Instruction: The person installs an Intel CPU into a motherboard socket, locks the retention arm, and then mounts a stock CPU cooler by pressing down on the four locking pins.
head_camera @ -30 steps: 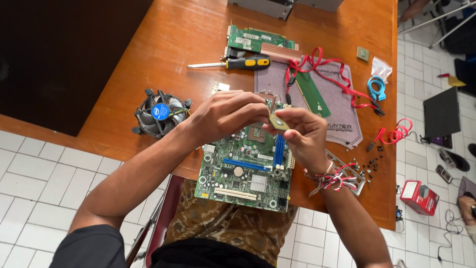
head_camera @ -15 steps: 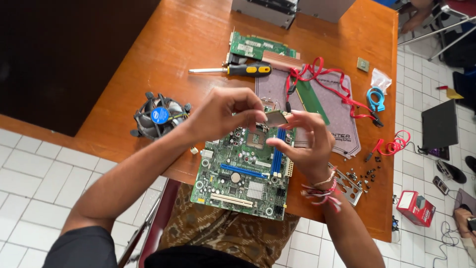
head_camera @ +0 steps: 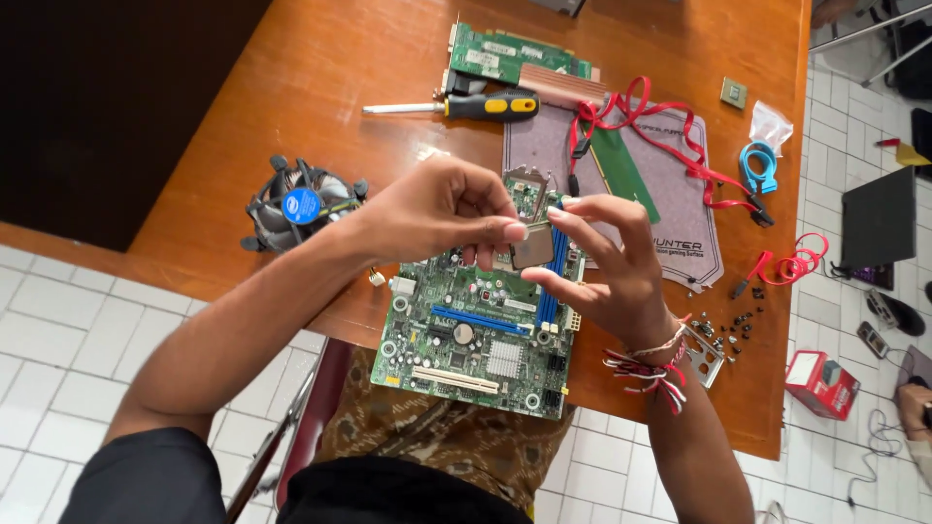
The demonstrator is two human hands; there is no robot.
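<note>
A green motherboard [head_camera: 481,335] lies at the near edge of the wooden table [head_camera: 320,87], partly overhanging my lap. Above its socket area I hold a small square processor chip [head_camera: 533,245], metal face showing, pinched between both hands. My left hand [head_camera: 437,209] grips the chip's left edge with its fingertips. My right hand [head_camera: 607,272], with a string bracelet at the wrist, holds the chip's right side between thumb and fingers. The open socket frame [head_camera: 527,184] shows just behind the hands.
A round cooler fan [head_camera: 301,206] sits left of the board. Farther back lie a yellow-handled screwdriver [head_camera: 466,105], a green expansion card [head_camera: 515,58], a grey mat [head_camera: 670,189] with red cables [head_camera: 631,107], a blue cable [head_camera: 760,165], a loose chip [head_camera: 734,93] and several screws [head_camera: 738,325].
Both hands have lifted slightly off the board with the chip between them, and the chip is now turned so its metal face shows. The camera has moved closer.
</note>
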